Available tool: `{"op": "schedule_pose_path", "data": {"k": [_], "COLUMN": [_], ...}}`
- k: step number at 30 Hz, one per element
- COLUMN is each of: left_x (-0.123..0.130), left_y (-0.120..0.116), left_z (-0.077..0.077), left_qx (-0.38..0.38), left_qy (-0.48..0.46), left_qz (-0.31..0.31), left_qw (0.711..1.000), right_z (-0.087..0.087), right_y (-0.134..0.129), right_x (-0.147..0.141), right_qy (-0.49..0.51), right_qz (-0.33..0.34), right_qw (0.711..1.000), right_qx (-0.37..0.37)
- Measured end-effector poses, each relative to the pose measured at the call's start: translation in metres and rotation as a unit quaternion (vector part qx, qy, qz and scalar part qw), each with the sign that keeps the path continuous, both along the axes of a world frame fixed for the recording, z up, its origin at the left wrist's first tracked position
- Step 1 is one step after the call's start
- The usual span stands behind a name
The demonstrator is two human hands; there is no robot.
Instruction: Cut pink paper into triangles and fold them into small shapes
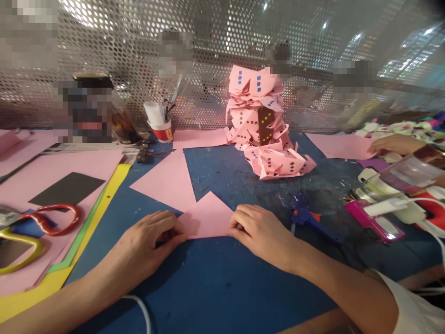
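Observation:
A pink sheet of paper (pixel 210 215) lies on the blue table (pixel 222 283), its straight edge toward me and a peak pointing away. At its left end, my left hand (pixel 158 234) pinches the near edge between thumb and fingers. My right hand (pixel 259 234) does the same at the right end. Just behind, a second pink piece of paper (pixel 170 181) lies flat, partly overlapped by the first. Further back stands a stack of folded pink paper shapes (pixel 255 120) with small blue, brown and yellow squares on them.
Scissors with red and yellow handles (pixel 57 220) rest on coloured sheets (pixel 100 199) at left. A blue glue gun (pixel 306 213) lies right of my right hand, near a pink phone-like item (pixel 375 222). A paper cup (pixel 162 125) holds tools. Another person's hand (pixel 396 144) touches pink paper at right.

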State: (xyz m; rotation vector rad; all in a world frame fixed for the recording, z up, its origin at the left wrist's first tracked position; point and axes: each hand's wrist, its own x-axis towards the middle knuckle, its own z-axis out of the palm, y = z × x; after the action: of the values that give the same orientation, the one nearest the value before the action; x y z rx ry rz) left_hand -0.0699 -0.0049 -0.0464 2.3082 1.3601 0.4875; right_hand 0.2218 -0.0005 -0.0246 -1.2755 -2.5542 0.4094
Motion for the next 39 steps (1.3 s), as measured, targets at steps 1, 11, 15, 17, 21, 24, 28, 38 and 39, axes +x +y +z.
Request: {"op": "schedule_pose_path", "data": {"k": [1,11,15,17,21,24,28,38,39], "left_x": [0.0,0.001,0.001,0.0,0.0,-0.001,-0.003,-0.013,-0.015], "left_y": [0.0,0.0,0.001,0.001,0.001,0.002,0.006,0.011,0.012], "left_z": [-0.001,0.001,0.002,0.002,0.002,0.004,0.008,0.019,0.02], "left_qx": [-0.003,-0.014,-0.019,-0.019,-0.028,-0.044,-0.079,-0.146,-0.15], "left_qy": [0.002,0.018,0.021,0.018,0.012,0.01,0.023,0.093,0.099], "left_qz": [0.005,0.028,0.025,0.024,0.023,0.027,0.048,0.098,0.098], "left_qw": [1.0,0.999,0.999,0.999,0.999,0.999,0.995,0.98,0.979], "right_z": [-0.001,-0.003,-0.003,-0.003,0.001,0.005,0.007,0.009,0.011], "right_y": [0.0,0.002,0.002,0.002,0.002,0.002,0.002,0.003,0.004], "right_x": [0.0,0.0,0.001,0.002,0.003,0.003,0.005,0.009,0.009], "right_qy": [0.001,0.009,0.009,0.008,0.003,-0.004,-0.009,-0.013,-0.015], "right_qz": [-0.004,-0.02,-0.022,-0.024,-0.026,-0.028,-0.026,-0.036,-0.039], "right_qw": [1.0,1.0,1.0,0.999,0.999,0.998,0.998,0.997,0.996], "right_qx": [0.001,-0.013,-0.019,-0.022,-0.037,-0.051,-0.054,-0.069,-0.074]}}
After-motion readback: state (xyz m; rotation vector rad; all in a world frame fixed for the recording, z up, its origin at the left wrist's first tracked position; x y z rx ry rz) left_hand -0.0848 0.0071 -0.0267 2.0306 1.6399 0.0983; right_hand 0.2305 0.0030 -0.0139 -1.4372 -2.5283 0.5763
